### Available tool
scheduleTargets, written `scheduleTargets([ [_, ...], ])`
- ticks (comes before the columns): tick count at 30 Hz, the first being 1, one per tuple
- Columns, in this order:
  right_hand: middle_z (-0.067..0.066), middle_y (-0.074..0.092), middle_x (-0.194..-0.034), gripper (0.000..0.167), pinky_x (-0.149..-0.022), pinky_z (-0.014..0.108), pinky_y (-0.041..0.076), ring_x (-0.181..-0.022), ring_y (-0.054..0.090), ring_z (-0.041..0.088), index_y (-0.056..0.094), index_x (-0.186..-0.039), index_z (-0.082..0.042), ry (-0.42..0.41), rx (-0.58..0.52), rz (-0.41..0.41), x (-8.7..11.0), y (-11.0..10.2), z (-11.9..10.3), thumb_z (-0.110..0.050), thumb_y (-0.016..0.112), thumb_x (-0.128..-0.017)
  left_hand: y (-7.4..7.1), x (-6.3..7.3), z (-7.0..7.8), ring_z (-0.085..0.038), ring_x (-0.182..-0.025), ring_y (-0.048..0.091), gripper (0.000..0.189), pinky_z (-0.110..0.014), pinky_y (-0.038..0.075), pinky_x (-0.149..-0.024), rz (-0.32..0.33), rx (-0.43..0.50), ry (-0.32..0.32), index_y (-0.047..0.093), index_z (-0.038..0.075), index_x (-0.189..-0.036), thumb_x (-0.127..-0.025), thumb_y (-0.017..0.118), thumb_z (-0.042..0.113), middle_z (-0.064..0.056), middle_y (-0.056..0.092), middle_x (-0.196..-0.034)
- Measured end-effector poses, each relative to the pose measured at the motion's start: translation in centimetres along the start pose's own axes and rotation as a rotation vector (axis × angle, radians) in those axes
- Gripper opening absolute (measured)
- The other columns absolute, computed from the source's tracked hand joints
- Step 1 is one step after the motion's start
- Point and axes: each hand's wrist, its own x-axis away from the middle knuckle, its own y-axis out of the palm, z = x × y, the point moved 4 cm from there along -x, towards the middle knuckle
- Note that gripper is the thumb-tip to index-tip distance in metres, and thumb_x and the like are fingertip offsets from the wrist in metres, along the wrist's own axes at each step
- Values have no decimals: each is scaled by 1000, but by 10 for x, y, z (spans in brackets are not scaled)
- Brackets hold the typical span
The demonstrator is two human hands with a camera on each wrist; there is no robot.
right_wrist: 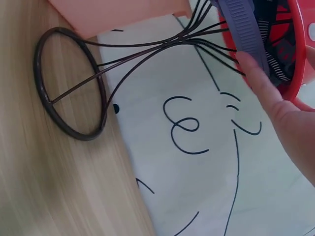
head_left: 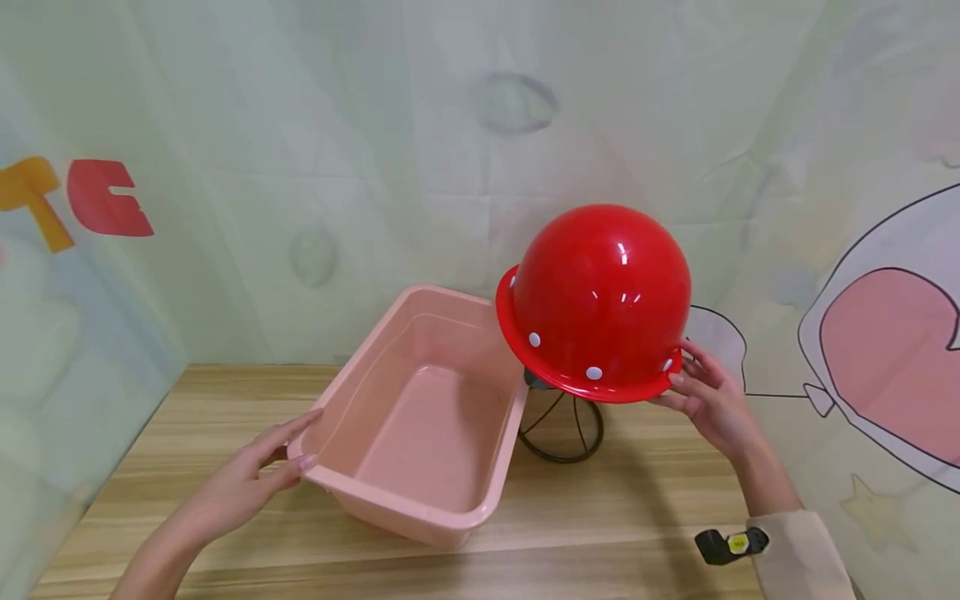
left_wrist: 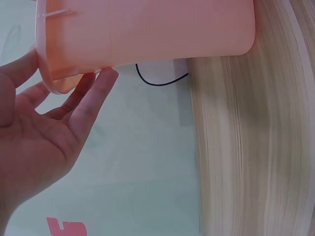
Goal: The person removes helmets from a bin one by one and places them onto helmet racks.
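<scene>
A glossy red hard hat (head_left: 603,292) with white rivets sits tilted over a dark wire stand (head_left: 561,437). My right hand (head_left: 712,404) pinches the brim at its right side. In the right wrist view, a finger of the right hand (right_wrist: 275,98) reaches to the grey inner band (right_wrist: 243,37) of the hard hat, above the gathered wires of the stand (right_wrist: 103,88). To the left is a pink plastic bin (head_left: 390,492), with nothing inside. My left hand (head_left: 232,483) grips its near left corner, thumb on the rim and fingers along the outer wall.
The bin and stand are on a wood-grain table (head_left: 600,533). Behind hangs a pale green printed cloth (head_left: 360,167), close to the table's back edge. The hard hat overlaps the bin's far right corner in the head view. A small black device (head_left: 731,546) is at the right sleeve.
</scene>
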Motion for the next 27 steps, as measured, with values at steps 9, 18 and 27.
scheduleTargets([
  [9,7,50,-122,47,-78,43,47,-103,59,20,34,-137,-10,-7,77,-3,4,2,-6,7,36,-94,0,1,1,-5,-98,48,55,-23,51,-72,9,-6,17,31,7,-142,-93,54,19,-24,37,-133],
  [18,6,49,-123,50,-78,43,45,-103,59,20,30,-140,-12,-16,117,-12,5,2,-9,7,37,-94,0,0,3,-29,-105,47,55,-23,51,-71,11,-44,15,31,8,-142,-94,53,20,-24,36,-134],
  [27,7,47,-125,51,-79,45,45,-103,59,21,28,-141,-13,-5,128,-26,7,1,-11,6,36,-94,-1,0,1,-37,-108,48,54,-25,50,-72,45,-93,59,33,7,-141,-93,54,17,-26,38,-134],
])
